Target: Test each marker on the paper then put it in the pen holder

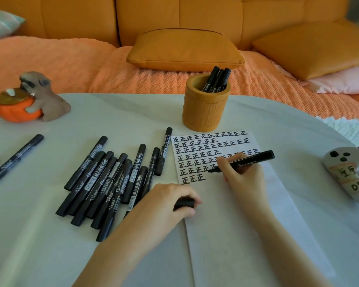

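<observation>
- Head view: the right hand (pixel 244 172) pinches an uncapped black marker (pixel 245 161), its tip touching the paper (pixel 236 204) at the end of the sixth row of written characters.
- The left hand (pixel 170 200) is curled around a black cap (pixel 184 203), resting at the paper's left edge.
- A pile of capped markers (pixel 110 181) lies left of the paper; one more marker (pixel 15 160) lies near the counter's (pixel 39 245) left edge.
- The pen holder (pixel 205 106) stands just beyond the paper near the far edge, with three markers inside.
</observation>
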Demonstrator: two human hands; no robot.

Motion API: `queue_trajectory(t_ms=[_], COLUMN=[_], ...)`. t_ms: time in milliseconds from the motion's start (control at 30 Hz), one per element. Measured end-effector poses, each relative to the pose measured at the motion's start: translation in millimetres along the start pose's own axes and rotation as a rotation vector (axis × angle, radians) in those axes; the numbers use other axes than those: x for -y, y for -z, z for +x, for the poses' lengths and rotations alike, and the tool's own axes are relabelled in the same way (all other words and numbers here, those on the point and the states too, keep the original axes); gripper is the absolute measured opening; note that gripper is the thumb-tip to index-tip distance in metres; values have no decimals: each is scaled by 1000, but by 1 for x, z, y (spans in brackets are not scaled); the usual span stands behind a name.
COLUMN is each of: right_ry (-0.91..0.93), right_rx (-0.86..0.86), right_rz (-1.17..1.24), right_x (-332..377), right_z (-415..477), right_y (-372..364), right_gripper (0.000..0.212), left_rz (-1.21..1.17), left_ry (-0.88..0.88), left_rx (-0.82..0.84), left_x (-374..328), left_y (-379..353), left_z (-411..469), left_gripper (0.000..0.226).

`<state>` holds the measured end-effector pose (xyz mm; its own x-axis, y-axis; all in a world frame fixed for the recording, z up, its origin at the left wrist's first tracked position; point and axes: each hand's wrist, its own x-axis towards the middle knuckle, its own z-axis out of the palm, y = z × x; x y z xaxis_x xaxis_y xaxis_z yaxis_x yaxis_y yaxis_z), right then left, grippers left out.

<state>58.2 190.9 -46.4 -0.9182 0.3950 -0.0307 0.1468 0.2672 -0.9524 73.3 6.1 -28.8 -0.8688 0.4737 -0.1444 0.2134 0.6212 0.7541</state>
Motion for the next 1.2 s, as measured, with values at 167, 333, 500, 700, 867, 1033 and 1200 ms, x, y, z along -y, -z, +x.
queue_trajectory(t_ms=[167, 333, 500, 700, 867, 1033, 1200], right_ry=[36, 56, 53, 64, 65, 65, 49], right_rx=[6, 23, 17, 14, -20, -49, -40], right_rz=[4, -3, -22, -58, -75, -108, -79], right_x=[0, -1, -1, -4, -3, -2, 0], right_z=[-1, -2, -1, 0, -1, -2, -2], right_y=[-3, -4, -5, -6, -6, -6, -5], right_gripper=[24, 21, 21, 19, 21, 21, 22], left_rz=[22, 29, 46, 47, 47, 44, 36], left_ry=[-23, -29, -29, -23, -24, -31, -25], left_rx=[19, 19, 22, 21, 10, 13, 12], left_x=[1, 0, -1, -1, 0, 0, 0], left_y=[-1, -1, 0, -1, -2, -2, -2], left_z=[-1, -1, -1, -1, 0, 0, 0], left_gripper=[19, 20, 21, 20, 20, 20, 20])
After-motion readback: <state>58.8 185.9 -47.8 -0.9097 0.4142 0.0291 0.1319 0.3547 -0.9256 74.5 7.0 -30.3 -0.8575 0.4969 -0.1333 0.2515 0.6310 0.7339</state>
